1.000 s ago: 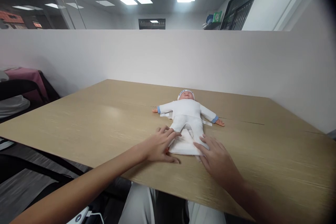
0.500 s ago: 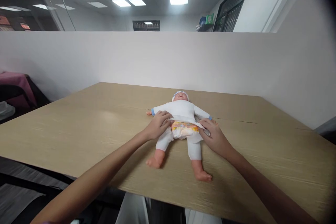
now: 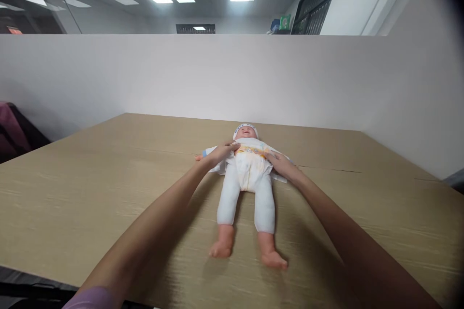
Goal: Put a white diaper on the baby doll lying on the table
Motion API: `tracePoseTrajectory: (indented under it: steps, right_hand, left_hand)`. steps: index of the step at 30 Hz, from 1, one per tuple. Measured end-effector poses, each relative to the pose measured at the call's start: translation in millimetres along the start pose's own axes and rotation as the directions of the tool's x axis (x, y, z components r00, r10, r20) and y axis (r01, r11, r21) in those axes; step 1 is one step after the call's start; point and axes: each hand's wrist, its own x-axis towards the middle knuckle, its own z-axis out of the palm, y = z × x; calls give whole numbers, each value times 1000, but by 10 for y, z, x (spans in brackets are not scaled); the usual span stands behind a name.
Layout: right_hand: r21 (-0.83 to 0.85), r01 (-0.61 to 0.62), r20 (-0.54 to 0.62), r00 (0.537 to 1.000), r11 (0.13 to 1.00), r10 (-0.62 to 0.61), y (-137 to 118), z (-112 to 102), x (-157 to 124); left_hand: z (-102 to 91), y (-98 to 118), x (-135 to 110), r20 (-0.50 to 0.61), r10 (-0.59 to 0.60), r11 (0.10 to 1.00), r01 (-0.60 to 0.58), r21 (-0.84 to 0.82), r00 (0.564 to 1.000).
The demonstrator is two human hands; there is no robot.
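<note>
A baby doll [image 3: 228, 198] in white leggings, a white top and a white headband lies on its back, feet toward me. Around its hips is a white diaper [image 3: 250, 170], its front panel spread up over the belly with a yellow-orange printed band at the top. My left hand [image 3: 222, 153] grips the band's left edge, fingers closed on it. At the opposite edge, my right hand [image 3: 281, 161] pinches the diaper too. A white flap [image 3: 280, 178] sticks out beside the doll's right-hand hip. The fingertips are partly hidden.
The doll lies on a wide wooden table [image 3: 90, 178] with a seam across it. A white half wall [image 3: 217, 77] stands behind the table. A pink and black chair [image 3: 18, 130] is at the far left.
Both hands have moved up toward the doll's chest, drawing the diaper's front panel higher over the belly. The doll's legs now lie straighter and closer together. The view has shifted slightly.
</note>
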Motion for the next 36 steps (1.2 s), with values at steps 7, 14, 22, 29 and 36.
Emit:
tracePoseTrajectory:
  steps: [7,14,22,29,36]
  right_hand:
    - [89,-65,68,996,994,59,68,40,-236]
    - [14,5,-47,999,1000,-4,179,-6,-505]
    - [-363,246,-404,827,899,-390,63,65,-825]
    - [-368,529,23,828,765,-561,-26,133,-934]
    - [-421,480,88,866,770,-492,212,-26,-860]
  left_hand:
    - [-1,-101,-208,128,-108,983,125,-134,986]
    - [11,-247,-541,150,-100,956,137,-259,984]
    - [74,-414,-622,-51,-63,959,47,-280,997]
    - [-83,-241,-714,15,-124,978,124,-165,992]
    - [-331,-269,-781,147,-93,992,103,-67,985]
